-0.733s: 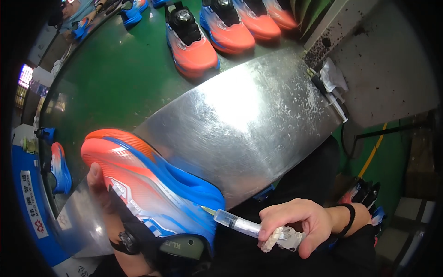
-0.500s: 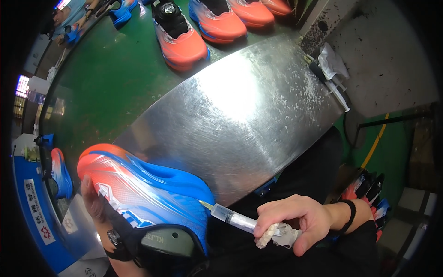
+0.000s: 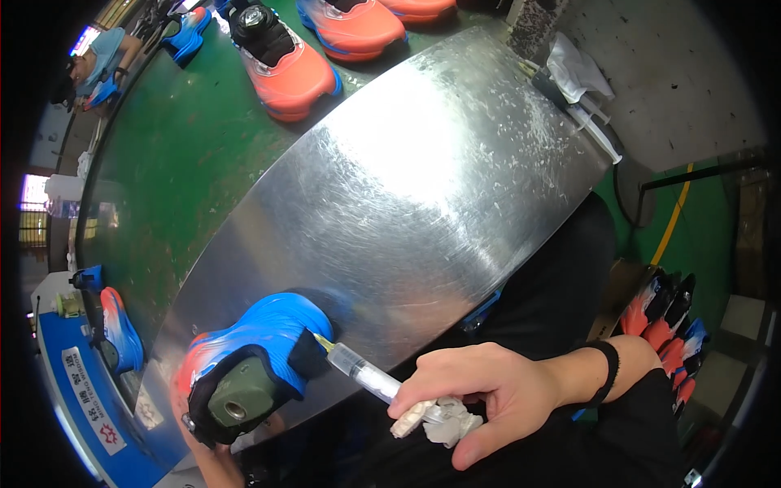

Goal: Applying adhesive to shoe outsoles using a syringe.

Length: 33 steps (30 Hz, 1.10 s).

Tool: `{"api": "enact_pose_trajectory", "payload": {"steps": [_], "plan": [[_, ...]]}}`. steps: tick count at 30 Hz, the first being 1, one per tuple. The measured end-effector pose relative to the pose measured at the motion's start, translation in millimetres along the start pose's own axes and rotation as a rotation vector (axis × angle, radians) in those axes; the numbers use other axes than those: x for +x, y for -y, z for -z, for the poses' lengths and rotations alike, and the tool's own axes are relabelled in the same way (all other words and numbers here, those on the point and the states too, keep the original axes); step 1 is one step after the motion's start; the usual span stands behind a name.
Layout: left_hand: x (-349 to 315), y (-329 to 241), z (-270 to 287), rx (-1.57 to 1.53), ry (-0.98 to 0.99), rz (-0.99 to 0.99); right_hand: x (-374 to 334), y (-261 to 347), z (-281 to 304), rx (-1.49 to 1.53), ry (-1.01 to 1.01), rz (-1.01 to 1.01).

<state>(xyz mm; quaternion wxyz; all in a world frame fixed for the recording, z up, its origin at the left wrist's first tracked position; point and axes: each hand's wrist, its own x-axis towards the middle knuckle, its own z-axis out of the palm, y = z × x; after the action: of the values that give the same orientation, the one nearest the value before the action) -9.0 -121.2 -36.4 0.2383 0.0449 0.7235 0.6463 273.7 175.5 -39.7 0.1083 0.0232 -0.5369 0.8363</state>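
Observation:
A blue and orange-red sports shoe (image 3: 281,321) is tilted at the lower left, its opening facing me, with a dark green shoe last (image 3: 237,400) inside. My left hand (image 3: 198,447) grips it from the far left side; the shoe hides most of the fingers. Between the fingers of my right hand (image 3: 496,386) is a clear syringe (image 3: 364,372) with a yellowish tip. Crumpled whitish material (image 3: 439,419) surrounds its plunger end. The tip is at the black heel patch (image 3: 307,355); whether it touches I cannot tell.
Several orange-red shoes (image 3: 293,77) stand on the green table (image 3: 179,183) beyond the metal plate (image 3: 325,220). At the plate's right end lie another syringe (image 3: 598,134) and a white cloth (image 3: 576,69). More shoes (image 3: 659,329) are gathered at the right. A person (image 3: 102,69) works at far left.
My left hand has turned the shoe from its side view to show the heel and opening. My right hand and syringe have shifted left, the tip moving from the blue sole edge to the heel.

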Motion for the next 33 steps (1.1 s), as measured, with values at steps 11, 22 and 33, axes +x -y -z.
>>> {"api": "enact_pose_trajectory", "payload": {"steps": [11, 22, 33], "plan": [[-59, 9, 19, -0.188, 0.238, 0.129, 11, -10, -17, -0.154, -0.043, 0.040], [-92, 6, -38, -0.380, 0.470, 0.415, 16, 6, -27, -0.251, -0.016, -0.053], [-101, 18, -70, -0.713, 0.529, 0.519, 28, 32, -43, -0.259, 0.082, -0.022]]}}
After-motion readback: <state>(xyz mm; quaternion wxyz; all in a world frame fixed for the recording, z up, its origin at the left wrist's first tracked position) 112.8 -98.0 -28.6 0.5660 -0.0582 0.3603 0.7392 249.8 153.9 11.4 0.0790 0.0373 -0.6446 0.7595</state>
